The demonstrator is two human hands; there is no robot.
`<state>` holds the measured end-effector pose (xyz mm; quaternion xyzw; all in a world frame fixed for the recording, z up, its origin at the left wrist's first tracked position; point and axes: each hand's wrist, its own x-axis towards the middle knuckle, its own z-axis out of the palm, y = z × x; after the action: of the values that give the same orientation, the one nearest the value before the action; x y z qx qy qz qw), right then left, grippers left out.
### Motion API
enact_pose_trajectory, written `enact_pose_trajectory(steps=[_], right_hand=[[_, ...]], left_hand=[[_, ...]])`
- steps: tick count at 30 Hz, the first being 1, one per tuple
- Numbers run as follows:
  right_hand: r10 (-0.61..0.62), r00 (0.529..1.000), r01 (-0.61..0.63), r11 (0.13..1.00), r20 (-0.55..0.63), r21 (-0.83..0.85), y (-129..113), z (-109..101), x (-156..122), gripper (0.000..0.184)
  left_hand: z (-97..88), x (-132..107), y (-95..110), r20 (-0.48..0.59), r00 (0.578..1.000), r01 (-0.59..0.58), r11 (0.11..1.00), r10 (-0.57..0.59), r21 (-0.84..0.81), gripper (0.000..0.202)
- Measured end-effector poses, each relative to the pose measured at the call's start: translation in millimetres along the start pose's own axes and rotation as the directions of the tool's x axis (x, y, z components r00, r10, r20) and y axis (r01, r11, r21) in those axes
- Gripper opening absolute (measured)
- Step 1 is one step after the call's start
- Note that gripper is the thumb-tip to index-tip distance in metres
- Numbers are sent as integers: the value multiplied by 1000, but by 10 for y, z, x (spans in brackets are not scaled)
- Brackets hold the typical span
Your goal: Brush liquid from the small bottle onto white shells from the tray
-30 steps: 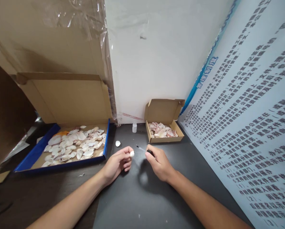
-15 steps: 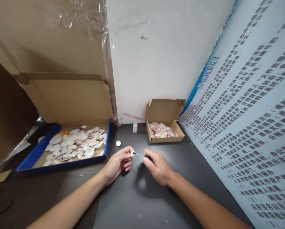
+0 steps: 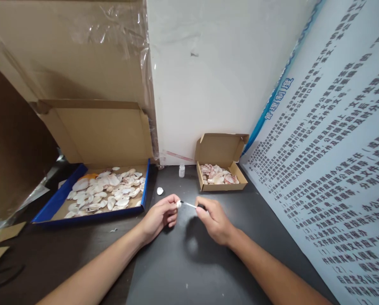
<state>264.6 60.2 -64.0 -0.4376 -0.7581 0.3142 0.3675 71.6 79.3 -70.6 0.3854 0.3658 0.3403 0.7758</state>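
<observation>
My left hand (image 3: 160,215) pinches a small white seashell (image 3: 178,204) between thumb and fingertips above the dark table. My right hand (image 3: 215,219) is closed on the black handle of a small brush (image 3: 191,205). The brush has a thin pale shaft and a dark tip that points left at the shell. The tip is right beside the shell; whether it touches I cannot tell. Another white shell (image 3: 159,191) lies on the table just beyond my left hand.
A blue-edged cardboard box (image 3: 144,186) with many pale shells stands open at the left. A smaller open box (image 3: 224,187) of pinkish shells is at the back right, next to a small white-labelled bottle (image 3: 182,170). A printed sheet (image 3: 329,161) lines the right side.
My right hand has drawn slightly right with the brush, so more of its shaft shows. The shell has turned a little in my left hand. The whole view has shifted slightly.
</observation>
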Motion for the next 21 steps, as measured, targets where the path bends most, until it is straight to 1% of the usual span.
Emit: enact_pose_trajectory(steps=[2,4,6,8,9,10,12,14,16,17,18,21], right_hand=[[40,999,-39,998,9,-50,2,24,-6,29],[70,997,-72,994,-31,-79,5,40,-10,31],[36,999,-38,998,-31,-49,4,46,-15,31],[-6,1000,7,1000,13,-21,0,48,-22,30],[-6,1000,7,1000,30,-25,-3,49,-25,29],[9,999,-8,999,32,-41,-4,49,-27,29],[44,999,-44,996,-2,-75,-6,47,-28,30],[31,999,-32,997,-17,-67,-7,42,-25,29],[1,1000,0,998,18,-55,-9,39,-20,28],[8,999,-6,998,32,-67,-10,38,-18,28],[28,999,-25,996,34,-87,-10,37,-15,28],[72,997,-74,989,-15,-128,-14,32,-9,29]], left_hand=[[0,-1,-1,-2,1000,-3,1000,3,4,18],[-3,0,-4,-2,1000,-6,1000,6,10,19],[-5,1,-6,2,1000,-8,1000,8,14,19],[-5,1,-7,3,1000,-9,1000,9,9,19],[-4,1,-7,2,1000,-9,1000,9,6,19],[-3,1,-8,2,1000,-7,1000,7,6,19],[-2,1,-10,0,1000,-4,1000,4,11,18],[-3,2,-11,3,1000,-4,1000,4,16,18],[-7,6,-11,2,1000,-8,1000,8,12,17],[-9,8,-11,0,1000,-9,1000,9,10,17],[-10,10,-11,-1,1000,-9,1000,9,9,17],[-14,11,-10,-2,1000,-8,1000,8,5,16]])
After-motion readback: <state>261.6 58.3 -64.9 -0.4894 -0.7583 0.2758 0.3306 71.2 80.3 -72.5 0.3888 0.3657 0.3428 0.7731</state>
